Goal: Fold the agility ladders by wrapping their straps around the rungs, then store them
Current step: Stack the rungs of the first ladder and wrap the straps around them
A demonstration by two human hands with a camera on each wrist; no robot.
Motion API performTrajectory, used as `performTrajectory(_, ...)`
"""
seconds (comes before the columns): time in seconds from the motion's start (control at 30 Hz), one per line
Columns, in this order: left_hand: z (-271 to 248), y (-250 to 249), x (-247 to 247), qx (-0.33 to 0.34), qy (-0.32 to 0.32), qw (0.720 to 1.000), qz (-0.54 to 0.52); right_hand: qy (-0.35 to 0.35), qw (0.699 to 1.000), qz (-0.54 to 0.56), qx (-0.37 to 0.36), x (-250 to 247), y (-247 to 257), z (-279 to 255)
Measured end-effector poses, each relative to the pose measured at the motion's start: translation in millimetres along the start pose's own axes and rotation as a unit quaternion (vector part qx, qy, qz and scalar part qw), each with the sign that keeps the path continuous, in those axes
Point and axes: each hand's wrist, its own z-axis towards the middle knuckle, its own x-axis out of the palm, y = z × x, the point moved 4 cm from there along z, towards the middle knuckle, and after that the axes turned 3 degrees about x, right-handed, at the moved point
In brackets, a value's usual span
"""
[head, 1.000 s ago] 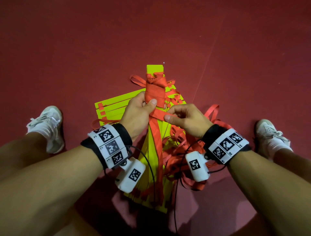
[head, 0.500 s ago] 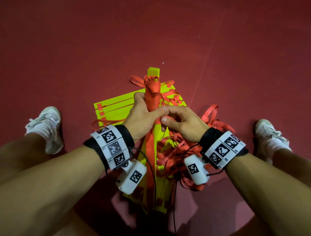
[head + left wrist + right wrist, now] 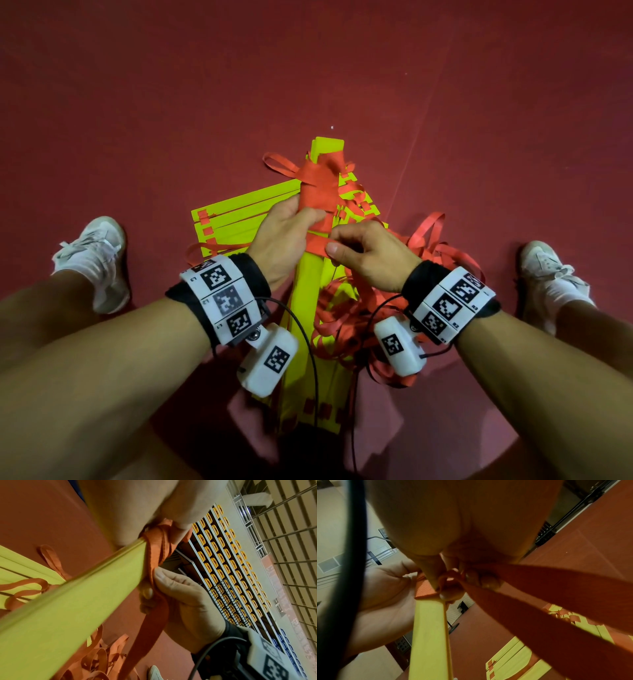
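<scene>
A stacked bundle of yellow-green rungs [image 3: 306, 291] points away from me, lifted off the red floor, its far part bound in red strap wraps [image 3: 317, 190]. My left hand [image 3: 284, 236] grips the bundle just below the wraps, thumb on top. My right hand [image 3: 359, 253] pinches the red strap [image 3: 317, 244] where it crosses the bundle. In the left wrist view the rung bundle [image 3: 77, 601] runs diagonally and the strap [image 3: 150, 626] trails down from the right hand [image 3: 185, 601]. The right wrist view shows the strap [image 3: 547, 601] taut beside the rungs [image 3: 429, 635].
A second ladder's flat rungs [image 3: 236, 216] lie on the floor behind my left hand. Loose red strap loops [image 3: 424, 253] pile on the floor to the right. My white shoes [image 3: 92, 253] [image 3: 544, 267] flank the work on the red floor [image 3: 171, 85].
The bundle has swung from narrow edge-on to lying flatter. My right hand carried the strap across the bundle's front, just below my left thumb.
</scene>
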Motion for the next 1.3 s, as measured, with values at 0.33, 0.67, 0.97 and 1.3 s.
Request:
performTrajectory(0.33,10.1,6.8,-14.9,0.025,-0.027,0.999,0.016,-0.058,0.998,-0.011,-0.007,-6.0,0.7,-2.0)
performTrajectory(0.67,3.8,29.4,-18.0,0.026,0.002,0.963,0.27,-0.116,0.993,-0.015,0.009,-12.4,-5.0,-0.9)
performTrajectory(0.97,1.7,28.5,-7.7,-0.027,0.032,0.984,0.175,-0.078,0.994,0.064,-0.032,-3.1,-6.0,0.5)
performTrajectory(1.3,14.4,37.6,-20.3,0.04,0.023,0.952,0.302,-0.078,0.996,0.013,-0.041,-3.7,-9.0,-1.0)
